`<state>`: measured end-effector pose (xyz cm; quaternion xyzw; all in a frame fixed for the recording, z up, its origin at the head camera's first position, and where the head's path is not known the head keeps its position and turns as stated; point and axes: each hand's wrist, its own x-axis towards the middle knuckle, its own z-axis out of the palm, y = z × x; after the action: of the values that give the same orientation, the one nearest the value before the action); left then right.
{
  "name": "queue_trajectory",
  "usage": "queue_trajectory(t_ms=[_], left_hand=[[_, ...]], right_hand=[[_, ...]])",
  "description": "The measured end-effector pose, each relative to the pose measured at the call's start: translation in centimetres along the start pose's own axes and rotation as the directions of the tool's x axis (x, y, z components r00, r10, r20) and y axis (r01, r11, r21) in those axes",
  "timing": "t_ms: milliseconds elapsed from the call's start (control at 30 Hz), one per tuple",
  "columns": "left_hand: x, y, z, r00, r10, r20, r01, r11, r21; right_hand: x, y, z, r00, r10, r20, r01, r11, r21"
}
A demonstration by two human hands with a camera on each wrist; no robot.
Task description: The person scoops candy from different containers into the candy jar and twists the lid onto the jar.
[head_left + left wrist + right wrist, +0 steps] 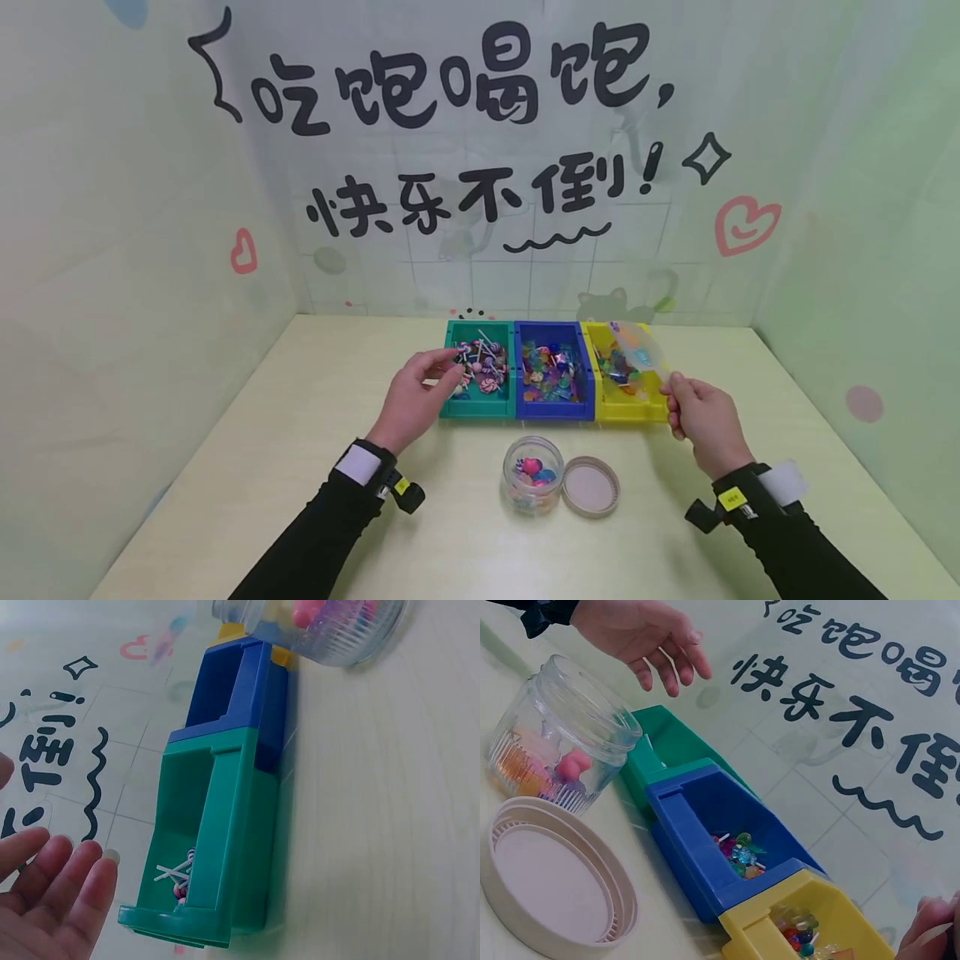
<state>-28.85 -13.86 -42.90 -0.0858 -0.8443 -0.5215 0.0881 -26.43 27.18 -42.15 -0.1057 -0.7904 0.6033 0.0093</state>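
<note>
My right hand (pixel 705 421) pinches the lower corner of a see-through plastic bag (pixel 637 346) with faint coloured patches, above the yellow bin (pixel 630 410). My left hand (pixel 420 396) hovers at the left edge of the green bin (pixel 480 408), fingers loosely extended and holding nothing. Small lollipop-shaped charms (pixel 486 367) lie in the green bin. Colourful translucent charms (pixel 551 375) fill the bottom of the blue bin (pixel 555 411), and more mixed pieces (pixel 617 367) are in the yellow one. In the right wrist view only the edge of the right hand (pixel 934 930) shows.
In front of the joined bins stands an uncapped clear jar (pixel 532 475), partly filled with colourful pieces. Its pale round lid (pixel 591 487) lies beside it on the right. A printed backdrop (pixel 480 283) rises right behind the bins at the table's (pixel 337 350) far edge.
</note>
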Motion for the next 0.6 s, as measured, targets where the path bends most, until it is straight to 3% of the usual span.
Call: queue_trajectory(t_ms=[167, 300, 467, 600], left_hand=[[-1.0, -0.1, 0.6, 0.994, 0.035, 0.1, -0.036, 0.999, 0.009], [-1.9, -0.3, 1.1, 0.98, 0.047, 0.191, -0.046, 0.999, -0.008], [-3.0, -0.5, 2.0, 0.953, 0.057, 0.298, -0.045, 0.998, -0.048], [-3.8, -0.5, 2.6, 0.92, 0.046, 0.389, -0.016, 0.997, -0.08]], right_hand=[[-0.6, -0.6, -0.9, 1.0, -0.019, 0.013, 0.019, 1.0, -0.01], [-1.3, -1.1, -1.5, 0.999, -0.019, 0.036, 0.019, 1.0, -0.009], [-2.3, -1.8, -2.3, 0.997, -0.027, 0.074, 0.029, 0.999, -0.028], [-3.1, -2.3, -2.9, 0.992, -0.045, 0.115, 0.051, 0.997, -0.05]])
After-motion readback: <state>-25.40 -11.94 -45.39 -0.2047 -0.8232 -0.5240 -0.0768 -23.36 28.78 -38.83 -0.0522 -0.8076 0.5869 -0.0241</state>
